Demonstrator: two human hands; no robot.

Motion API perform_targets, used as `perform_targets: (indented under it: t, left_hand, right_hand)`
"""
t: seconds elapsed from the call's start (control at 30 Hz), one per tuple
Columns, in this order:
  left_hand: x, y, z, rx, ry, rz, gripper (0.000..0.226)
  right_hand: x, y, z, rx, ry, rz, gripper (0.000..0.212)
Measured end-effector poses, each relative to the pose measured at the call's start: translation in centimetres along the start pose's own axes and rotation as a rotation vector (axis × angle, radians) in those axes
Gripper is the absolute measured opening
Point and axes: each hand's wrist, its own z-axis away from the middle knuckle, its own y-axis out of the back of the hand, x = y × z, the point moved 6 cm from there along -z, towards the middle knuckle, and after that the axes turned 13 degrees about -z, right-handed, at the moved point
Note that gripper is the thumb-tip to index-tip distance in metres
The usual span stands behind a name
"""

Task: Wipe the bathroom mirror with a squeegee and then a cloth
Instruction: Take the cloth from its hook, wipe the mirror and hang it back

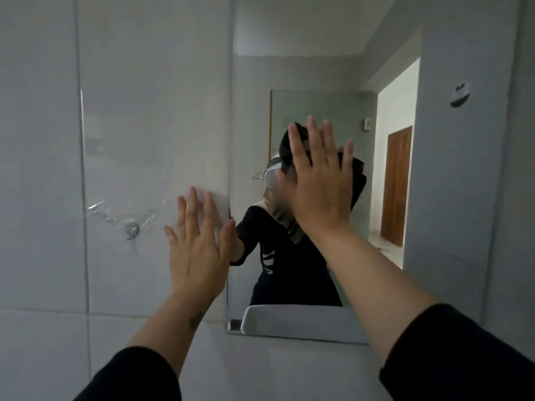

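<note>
The bathroom mirror (315, 76) hangs on the grey tiled wall and fills the upper middle and right of the view. My right hand (315, 183) lies flat against the glass at mid-height, fingers spread, pressing a dark cloth (357, 176) onto it; the cloth shows past the fingers and palm. My left hand (199, 244) rests open and flat on the tile, its thumb at the mirror's left edge, holding nothing. No squeegee is in view. The mirror reflects a person in black behind my right hand.
A small metal hook (132, 229) with torn clear film around it sticks out of the tile left of my left hand. A white fitting (460, 95) sits at the upper right. A white basin rim (304, 318) and a wooden door (396, 183) show as reflections.
</note>
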Motion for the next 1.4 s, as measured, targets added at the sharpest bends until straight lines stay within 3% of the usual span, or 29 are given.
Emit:
perform_targets:
  t: [0.2,0.37,0.7,1.17,1.4]
  left_hand:
    - [-1.5,-1.9,3.8,-0.067,0.029,0.031,0.064]
    - [-2.3,-4.4,6.6,-0.160,0.016,0.004,0.066]
    - [-2.0,-4.2,6.8,-0.192,0.045,-0.021,0.071]
    - [-1.9,-5.1,7.0,-0.139,0.046,0.027,0.074]
    - [-1.6,-5.5,7.2,-0.094,0.058,-0.007,0.072]
  right_hand:
    - [-7.5,-3.7,1.1,-0.093,0.206,-0.020,0.064]
    - [-8.7,-5.7,7.4,-0.187,0.325,-0.019,0.063]
    - [-0.9,-2.3,10.5,-0.157,0.198,0.031,0.061]
    - [16.4,5.1,18.2,0.075,-0.220,0.081,0.062]
    - [17.5,4.7,23.6,0.110,-0.283,0.105,0.061]
